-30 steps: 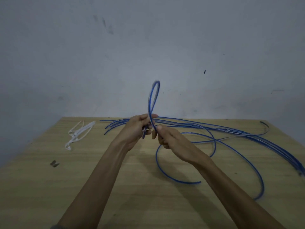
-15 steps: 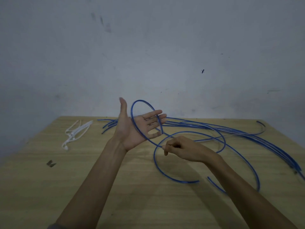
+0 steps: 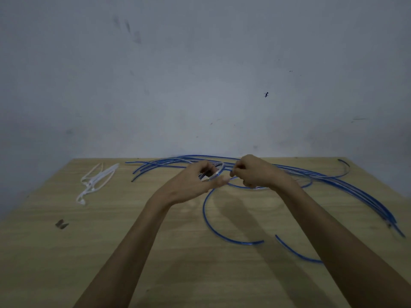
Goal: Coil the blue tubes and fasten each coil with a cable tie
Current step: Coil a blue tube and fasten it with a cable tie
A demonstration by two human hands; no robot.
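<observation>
Tubes (image 3: pixel 347 185), loose and blue, lie spread across the table (image 3: pixel 111 252) behind and to the right of both hands; no container holds anything. One tube (image 3: pixel 208 215) runs from the hands in a curve toward the person and ends between the forearms. Left hand (image 3: pixel 191 185) has its fingers curled around a small loop (image 3: pixel 213 174) of that tube, thumb stretched toward the right hand. Right hand (image 3: pixel 251 172) is closed, pinching the tube just beside the left. Ties (image 3: pixel 95 181), white, lie well left of the left hand. Half a second ago the left palm was open and upright with the loop draped over it; now both hands are lower and close together.
</observation>
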